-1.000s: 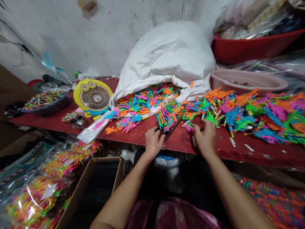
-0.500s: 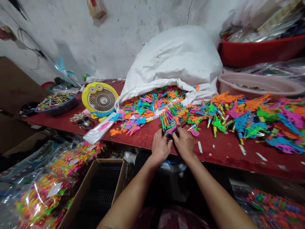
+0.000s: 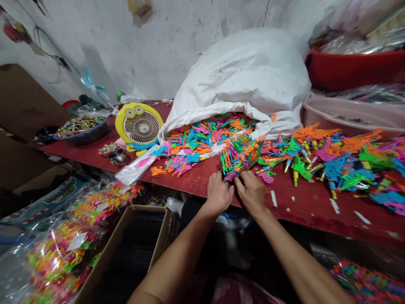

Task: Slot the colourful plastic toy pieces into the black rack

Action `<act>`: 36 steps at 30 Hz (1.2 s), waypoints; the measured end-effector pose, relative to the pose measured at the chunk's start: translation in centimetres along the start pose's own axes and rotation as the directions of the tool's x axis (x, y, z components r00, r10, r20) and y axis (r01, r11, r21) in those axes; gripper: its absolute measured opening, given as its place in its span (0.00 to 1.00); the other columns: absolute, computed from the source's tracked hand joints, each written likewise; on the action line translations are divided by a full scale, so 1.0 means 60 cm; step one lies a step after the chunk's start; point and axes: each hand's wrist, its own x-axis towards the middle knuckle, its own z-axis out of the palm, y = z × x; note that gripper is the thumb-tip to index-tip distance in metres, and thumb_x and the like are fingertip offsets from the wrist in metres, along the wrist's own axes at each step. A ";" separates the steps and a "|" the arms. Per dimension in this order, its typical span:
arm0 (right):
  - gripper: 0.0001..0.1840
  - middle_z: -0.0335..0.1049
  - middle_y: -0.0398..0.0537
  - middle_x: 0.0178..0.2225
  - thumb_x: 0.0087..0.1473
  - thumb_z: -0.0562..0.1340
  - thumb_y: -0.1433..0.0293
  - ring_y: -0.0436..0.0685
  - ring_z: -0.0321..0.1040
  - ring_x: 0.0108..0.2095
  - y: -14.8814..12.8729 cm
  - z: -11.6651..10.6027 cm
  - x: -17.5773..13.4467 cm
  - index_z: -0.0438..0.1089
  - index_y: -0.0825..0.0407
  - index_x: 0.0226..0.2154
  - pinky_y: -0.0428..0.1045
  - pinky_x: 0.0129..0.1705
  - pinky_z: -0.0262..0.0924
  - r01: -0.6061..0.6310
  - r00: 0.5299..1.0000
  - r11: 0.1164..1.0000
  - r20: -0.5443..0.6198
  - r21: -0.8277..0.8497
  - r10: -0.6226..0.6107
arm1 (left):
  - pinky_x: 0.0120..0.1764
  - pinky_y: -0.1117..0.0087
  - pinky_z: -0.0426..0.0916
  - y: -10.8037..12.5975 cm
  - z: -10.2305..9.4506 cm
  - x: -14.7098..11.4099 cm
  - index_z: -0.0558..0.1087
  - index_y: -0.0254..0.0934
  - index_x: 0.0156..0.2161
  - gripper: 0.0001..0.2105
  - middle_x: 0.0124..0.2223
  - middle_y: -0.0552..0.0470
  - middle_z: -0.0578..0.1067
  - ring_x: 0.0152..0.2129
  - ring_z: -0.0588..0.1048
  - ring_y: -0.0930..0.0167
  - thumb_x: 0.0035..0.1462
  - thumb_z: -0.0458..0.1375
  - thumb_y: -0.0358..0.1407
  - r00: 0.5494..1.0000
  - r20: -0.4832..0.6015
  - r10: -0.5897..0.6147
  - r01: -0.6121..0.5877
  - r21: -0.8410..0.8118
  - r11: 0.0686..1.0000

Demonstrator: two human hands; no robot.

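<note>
My left hand [image 3: 219, 193] and my right hand [image 3: 252, 191] are side by side at the table's front edge, fingers curled in at the near end of a tight stack of colourful plastic toys [image 3: 241, 153]. The stack's pieces lie in neat rows of pink, orange, green and blue. Something dark shows under its near end, mostly covered by my fingers. Behind it, a white sack [image 3: 253, 71] lies with its mouth toward me, and loose plastic toys [image 3: 202, 135] spill from it.
More loose toys with shiny tubes [image 3: 338, 160] lie to the right, before a pink basin [image 3: 354, 110]. A yellow fan [image 3: 142, 126] and a metal cup [image 3: 118, 157] stand at left. Below, a cardboard box [image 3: 166, 230] holds black ridged strips, beside bagged colourful pieces [image 3: 57, 249].
The whole view has shifted, so the scene sits slightly further right. My hands stay at the near end of the stack, with only small finger movement.
</note>
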 end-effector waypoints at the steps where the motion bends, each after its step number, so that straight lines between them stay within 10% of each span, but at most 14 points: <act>1: 0.10 0.63 0.44 0.27 0.60 0.57 0.66 0.53 0.60 0.29 0.002 0.000 0.000 0.65 0.50 0.27 0.48 0.32 0.50 -0.012 1.000 0.999 -0.001 0.040 0.012 | 0.51 0.56 0.63 0.000 0.000 0.001 0.77 0.36 0.44 0.14 0.49 0.41 0.68 0.47 0.65 0.58 0.63 0.53 0.42 1.000 -0.003 0.000 0.000 -0.001 1.000; 9: 0.10 0.63 0.43 0.26 0.57 0.58 0.65 0.53 0.60 0.28 0.003 -0.022 0.018 0.65 0.50 0.26 0.48 0.33 0.53 -0.092 0.990 0.978 -0.085 0.185 0.109 | 0.48 0.55 0.63 0.001 -0.005 0.002 0.75 0.39 0.48 0.16 0.48 0.42 0.69 0.47 0.65 0.57 0.63 0.52 0.45 1.000 -0.003 -0.004 0.004 -0.013 1.000; 14: 0.03 0.64 0.42 0.26 0.50 0.59 0.68 0.53 0.60 0.27 0.000 -0.120 0.110 0.65 0.50 0.28 0.49 0.33 0.54 -0.219 0.859 0.959 -0.431 0.178 0.276 | 0.50 0.55 0.61 0.000 -0.004 0.003 0.74 0.38 0.51 0.18 0.50 0.42 0.68 0.47 0.64 0.57 0.63 0.53 0.46 1.000 0.000 -0.019 0.019 -0.005 1.000; 18: 0.10 0.61 0.40 0.20 0.48 0.61 0.62 0.51 0.57 0.22 0.038 -0.141 0.118 0.62 0.49 0.23 0.48 0.26 0.50 -0.375 0.883 0.915 -0.242 0.152 0.402 | 0.51 0.55 0.60 -0.004 -0.004 -0.001 0.73 0.39 0.54 0.21 0.51 0.42 0.69 0.48 0.64 0.57 0.63 0.53 0.49 1.000 0.001 -0.021 0.021 -0.011 1.000; 26: 0.20 0.65 0.43 0.18 0.47 0.61 0.54 0.54 0.61 0.20 0.150 -0.101 0.058 0.71 0.54 0.32 0.50 0.27 0.54 -0.686 0.727 0.719 0.119 0.112 0.676 | 0.50 0.54 0.61 -0.010 -0.018 -0.035 0.73 0.42 0.54 0.27 0.51 0.43 0.70 0.48 0.65 0.57 0.60 0.51 0.58 0.998 -0.035 -0.048 0.047 -0.028 0.999; 32: 0.21 0.72 0.53 0.37 0.51 0.58 0.62 0.59 0.67 0.35 0.106 -0.095 0.016 0.70 0.54 0.45 0.55 0.41 0.61 -0.362 0.924 0.931 -0.117 0.037 0.364 | 0.55 0.53 0.59 -0.001 -0.022 -0.081 0.68 0.40 0.59 0.22 0.62 0.42 0.64 0.55 0.62 0.57 0.64 0.52 0.47 0.999 0.019 -0.027 0.029 -0.100 0.995; 36: 0.17 0.73 0.53 0.39 0.54 0.57 0.63 0.59 0.68 0.38 0.056 -0.068 -0.028 0.72 0.52 0.43 0.54 0.42 0.63 -0.220 0.975 0.956 0.061 0.195 0.212 | 0.51 0.53 0.62 0.025 -0.018 -0.097 0.69 0.39 0.57 0.21 0.57 0.41 0.68 0.51 0.65 0.57 0.62 0.54 0.46 1.000 0.016 -0.002 0.004 -0.141 0.990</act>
